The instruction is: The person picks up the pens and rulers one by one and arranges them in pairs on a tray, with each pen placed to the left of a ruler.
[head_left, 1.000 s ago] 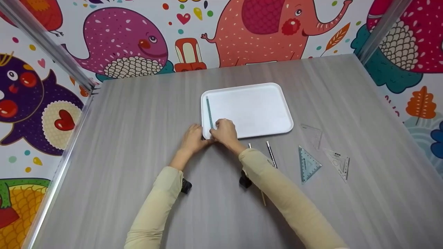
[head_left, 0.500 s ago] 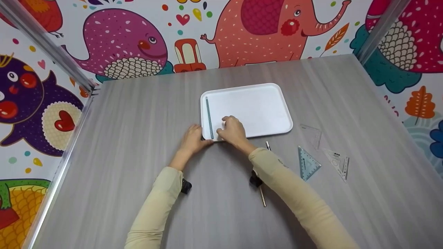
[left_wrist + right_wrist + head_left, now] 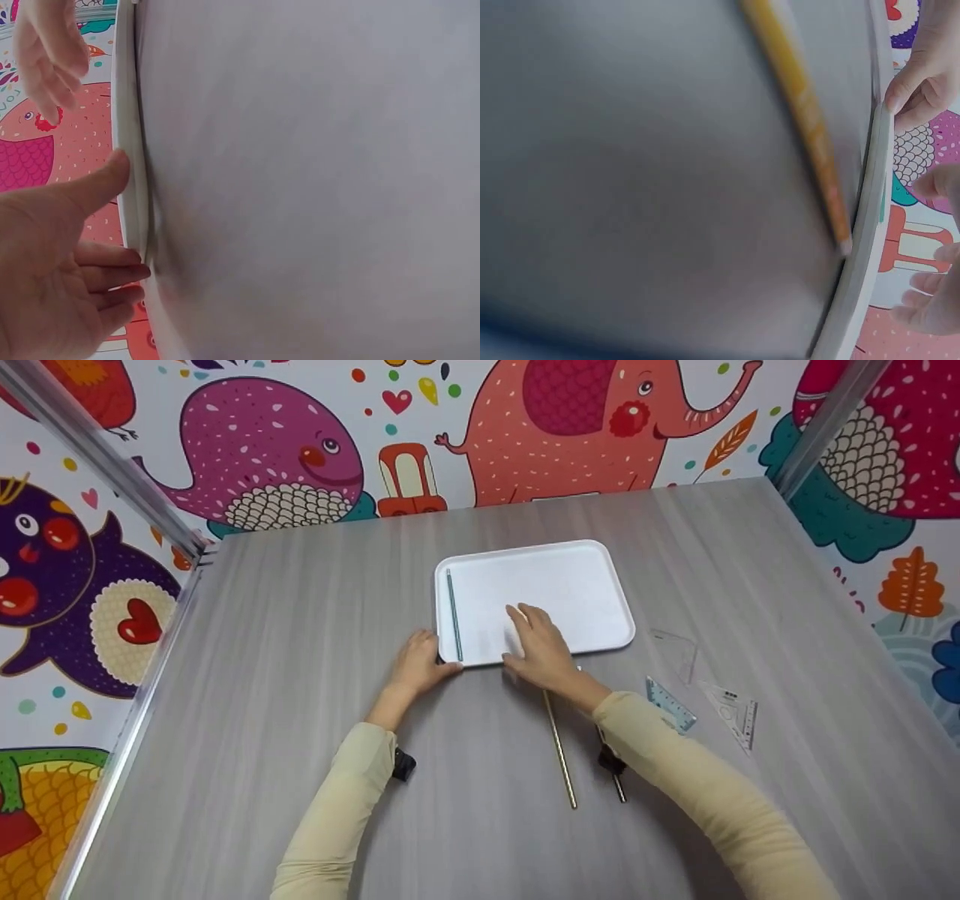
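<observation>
My left hand (image 3: pixel 416 664) holds the near-left corner of the white tray (image 3: pixel 540 600). In the left wrist view its thumb (image 3: pixel 112 176) lies against the tray's rim, and the other fingertips meet the edge around the corner. A teal pencil (image 3: pixel 454 615) lies inside the tray along its left side. Fingers spread and holding nothing, my right hand (image 3: pixel 544 652) hovers at the tray's near edge. Below it a gold-yellow pencil (image 3: pixel 559 754) rests on the table, also large in the right wrist view as a yellow-orange pencil (image 3: pixel 810 127). A darker pencil (image 3: pixel 619 789) is mostly hidden under the right wrist.
On the grey table (image 3: pixel 300 607), right of the tray, lie a bluish set square (image 3: pixel 667 703), partly covered by the right sleeve, a clear set square (image 3: pixel 735 716) and another clear plastic piece (image 3: pixel 677 655). Cartoon-printed walls (image 3: pixel 570 427) border the table's back and sides.
My right hand has let go of the teal pencil, moved right and spread its fingers. The gold-yellow pencil shows more now; the bluish set square is partly covered. My left hand stays put.
</observation>
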Demonstrator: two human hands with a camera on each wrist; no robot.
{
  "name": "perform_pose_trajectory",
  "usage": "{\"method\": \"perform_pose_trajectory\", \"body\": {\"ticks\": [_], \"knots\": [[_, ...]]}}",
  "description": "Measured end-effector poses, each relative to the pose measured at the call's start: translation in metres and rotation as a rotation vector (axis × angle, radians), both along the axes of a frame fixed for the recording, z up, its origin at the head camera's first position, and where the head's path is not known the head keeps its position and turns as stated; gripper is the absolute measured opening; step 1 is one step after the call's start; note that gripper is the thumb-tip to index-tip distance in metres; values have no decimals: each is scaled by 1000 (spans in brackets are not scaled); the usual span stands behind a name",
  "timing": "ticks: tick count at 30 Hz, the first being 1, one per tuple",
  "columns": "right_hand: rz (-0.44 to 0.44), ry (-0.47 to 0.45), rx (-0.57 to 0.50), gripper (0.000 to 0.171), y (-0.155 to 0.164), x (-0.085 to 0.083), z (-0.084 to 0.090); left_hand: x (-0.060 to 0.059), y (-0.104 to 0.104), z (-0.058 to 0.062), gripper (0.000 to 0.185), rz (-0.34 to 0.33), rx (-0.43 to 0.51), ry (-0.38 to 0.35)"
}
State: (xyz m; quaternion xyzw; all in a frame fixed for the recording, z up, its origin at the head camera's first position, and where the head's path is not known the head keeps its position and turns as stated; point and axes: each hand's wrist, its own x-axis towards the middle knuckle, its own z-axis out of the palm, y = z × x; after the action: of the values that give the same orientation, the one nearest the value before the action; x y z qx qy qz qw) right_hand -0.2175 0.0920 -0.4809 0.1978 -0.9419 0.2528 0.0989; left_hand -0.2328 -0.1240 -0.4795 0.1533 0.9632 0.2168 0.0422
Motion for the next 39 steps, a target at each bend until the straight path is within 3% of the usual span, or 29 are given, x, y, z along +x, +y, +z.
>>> {"method": "perform_pose_trajectory", "body": {"ticks": [3, 8, 19, 26, 39], "knots": [[19, 51, 67, 77, 10, 6, 0, 0, 0, 2, 59, 6, -3, -9], [39, 39, 136, 87, 23, 22, 0, 1, 1, 2, 60, 10, 4, -28], [36, 18, 146, 96, 61, 55, 4, 0, 3, -2, 52, -11, 35, 14], [8, 103, 161, 96, 90, 70, 2, 1, 2, -2, 49, 5, 36, 32], [-53, 11, 168, 99, 129, 89, -5, 1, 2, 0, 47, 13, 46, 13]]}}
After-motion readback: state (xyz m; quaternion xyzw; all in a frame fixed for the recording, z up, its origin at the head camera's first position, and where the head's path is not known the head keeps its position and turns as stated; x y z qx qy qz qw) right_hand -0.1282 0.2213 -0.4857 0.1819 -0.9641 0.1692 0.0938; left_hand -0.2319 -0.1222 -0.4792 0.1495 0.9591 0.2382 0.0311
